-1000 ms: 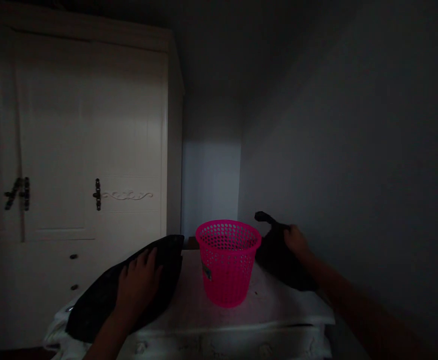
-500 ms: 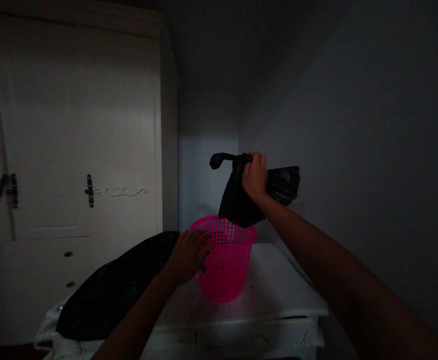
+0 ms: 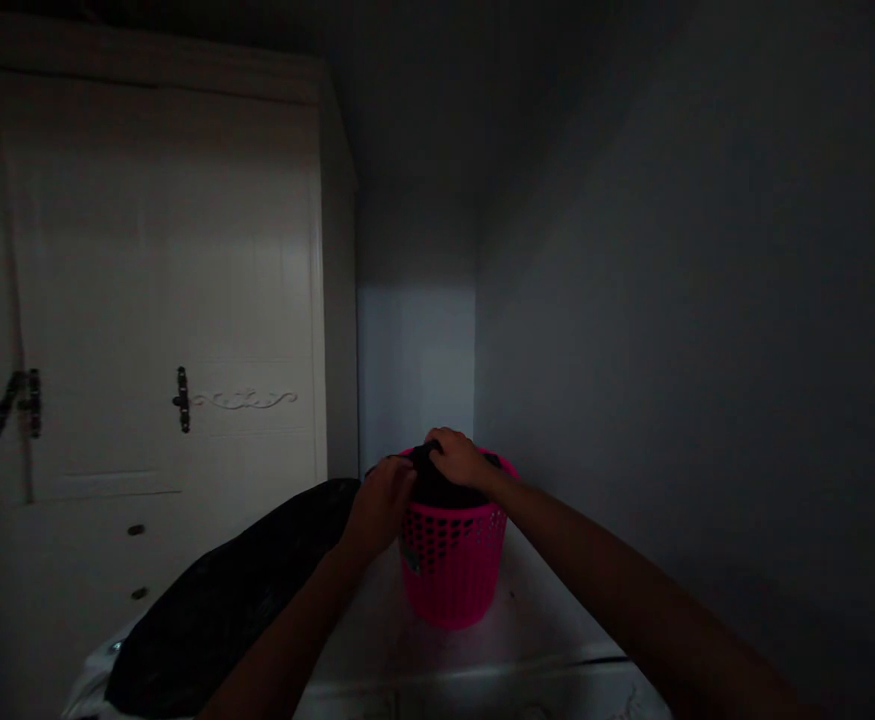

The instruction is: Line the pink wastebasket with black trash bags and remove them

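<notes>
A black plastic bag (image 3: 441, 488) sits in the mouth of the pink plastic basket (image 3: 453, 570), its dark bulk showing through the upper holes. My right hand (image 3: 458, 460) reaches over the rim from the right, fingers closed on the top of the bag. At the left rim is my left hand (image 3: 386, 500), its fingers curled against the bag's gathered end; their exact grip is hard to see in the dim light. The basket stands upright.
Left of the basket lies a large black plastic bag (image 3: 234, 590). Both rest on a white dresser (image 3: 542, 625). A tall white wardrobe (image 3: 249, 270) with dark handles stands behind on the left, and a grey wall (image 3: 669, 330) rises on the right.
My right hand has lowered the black plastic bag from above the rim into the basket, moving down and left. My left hand has stayed by the left rim, its fingers now curled.
</notes>
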`<state>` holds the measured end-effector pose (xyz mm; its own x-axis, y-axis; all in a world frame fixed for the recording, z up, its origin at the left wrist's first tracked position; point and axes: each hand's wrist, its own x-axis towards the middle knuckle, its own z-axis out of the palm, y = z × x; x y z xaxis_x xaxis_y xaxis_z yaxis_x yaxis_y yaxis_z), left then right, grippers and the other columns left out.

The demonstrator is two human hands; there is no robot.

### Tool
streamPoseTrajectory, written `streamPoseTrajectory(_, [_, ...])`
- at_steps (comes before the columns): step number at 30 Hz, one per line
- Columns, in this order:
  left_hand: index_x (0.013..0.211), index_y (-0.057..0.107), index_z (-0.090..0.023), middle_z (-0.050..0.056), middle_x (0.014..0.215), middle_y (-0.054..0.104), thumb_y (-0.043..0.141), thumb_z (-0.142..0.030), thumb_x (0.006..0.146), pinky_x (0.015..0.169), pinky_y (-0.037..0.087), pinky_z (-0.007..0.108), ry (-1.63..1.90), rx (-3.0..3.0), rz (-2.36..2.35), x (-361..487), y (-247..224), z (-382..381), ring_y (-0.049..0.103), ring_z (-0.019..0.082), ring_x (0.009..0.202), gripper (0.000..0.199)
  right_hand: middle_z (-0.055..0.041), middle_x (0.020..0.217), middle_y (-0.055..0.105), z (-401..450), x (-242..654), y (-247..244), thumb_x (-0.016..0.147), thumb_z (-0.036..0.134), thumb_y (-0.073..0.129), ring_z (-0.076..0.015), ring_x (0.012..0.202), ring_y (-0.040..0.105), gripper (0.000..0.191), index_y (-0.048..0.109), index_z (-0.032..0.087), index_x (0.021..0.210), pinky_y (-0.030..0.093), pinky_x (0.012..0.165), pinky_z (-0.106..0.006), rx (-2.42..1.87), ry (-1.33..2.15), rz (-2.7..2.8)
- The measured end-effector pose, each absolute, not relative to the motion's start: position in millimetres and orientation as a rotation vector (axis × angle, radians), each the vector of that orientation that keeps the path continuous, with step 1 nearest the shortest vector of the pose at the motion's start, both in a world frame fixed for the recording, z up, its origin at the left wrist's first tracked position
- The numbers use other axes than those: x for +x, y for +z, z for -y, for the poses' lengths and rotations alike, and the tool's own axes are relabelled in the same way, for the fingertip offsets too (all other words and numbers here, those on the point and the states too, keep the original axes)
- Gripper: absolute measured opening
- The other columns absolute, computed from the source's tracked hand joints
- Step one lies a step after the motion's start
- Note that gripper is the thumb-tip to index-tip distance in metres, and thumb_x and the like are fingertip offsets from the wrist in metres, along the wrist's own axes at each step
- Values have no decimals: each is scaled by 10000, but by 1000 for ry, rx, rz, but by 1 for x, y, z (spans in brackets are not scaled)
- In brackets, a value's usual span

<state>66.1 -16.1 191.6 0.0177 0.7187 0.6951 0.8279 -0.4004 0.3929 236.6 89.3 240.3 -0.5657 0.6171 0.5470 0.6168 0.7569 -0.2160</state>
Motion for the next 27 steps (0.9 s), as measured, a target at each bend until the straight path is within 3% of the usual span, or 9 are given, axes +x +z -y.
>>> streamPoseTrajectory(3, [1256,668,-179,129,1251,728,613,-297,948,1024,501,384,-1331,-2143,1695,63,195,-7,672,256,1166,333,-62,1022,753,-96,242,233,865,153,636,-182,929,633,172,739,184,1000,438,811,-267,-860,52,2343])
streamPoseTrajectory(7, [1155,718,-205,75,1078,769,714,-313,883,871,518,345,-1099,-2266,1841,62,203,-24,713,247,997,292,-14,829,747,-97,253,239,811,187,726,-152,776,603,51,777,183,818,388,691,-244,-771,125,2370])
streamPoseTrajectory(11, [1075,740,-216,55,1008,746,733,-221,833,839,491,315,-980,-2221,1854,54,208,-32,689,229,965,242,23,638,668,-99,276,239,870,253,695,-122,637,536,196,773,185,704,324,609,-242,-789,188,2355])
streamPoseTrajectory(14, [1120,735,-207,75,1054,735,658,-108,811,898,489,324,-960,-2198,1818,45,208,-35,672,233,1021,333,12,591,630,-104,301,232,896,270,671,-128,605,517,275,755,183,649,312,597,-260,-973,151,2340])
streamPoseTrajectory(18, [1261,697,-195,108,1163,714,513,-44,823,1004,482,349,-1015,-2175,1782,46,208,-37,665,233,1097,499,-38,796,741,-107,316,224,869,239,702,-181,768,632,116,806,199,838,425,712,-275,-1142,108,2283])
streamPoseTrajectory(19, [1278,685,-194,111,1182,711,495,-45,826,1025,476,356,-1036,-2170,1766,50,210,-37,662,233,1115,513,-57,914,766,-105,314,223,830,241,753,-201,859,658,151,811,204,965,457,774,-287,-1090,104,2267])
streamPoseTrajectory(22, [1204,674,-199,98,1157,728,517,-102,834,1018,481,370,-1071,-2223,1714,67,216,-35,666,244,1103,413,-74,1170,761,-96,299,224,724,249,868,-224,1041,671,515,750,235,1225,487,910,-316,-830,141,2294])
streamPoseTrajectory(26, [1123,625,-222,76,1086,730,468,-79,820,938,496,361,-1112,-2236,1708,73,221,-28,674,234,1017,371,-20,898,792,-97,300,226,840,247,754,-199,865,689,89,812,232,906,478,814,-289,-827,145,2384])
streamPoseTrajectory(27, [1141,613,-221,79,1091,724,440,-45,800,936,494,358,-1130,-2203,1722,71,222,-26,672,231,1019,420,-17,829,781,-101,306,226,864,233,714,-197,821,686,99,809,226,839,474,787,-287,-870,136,2381])
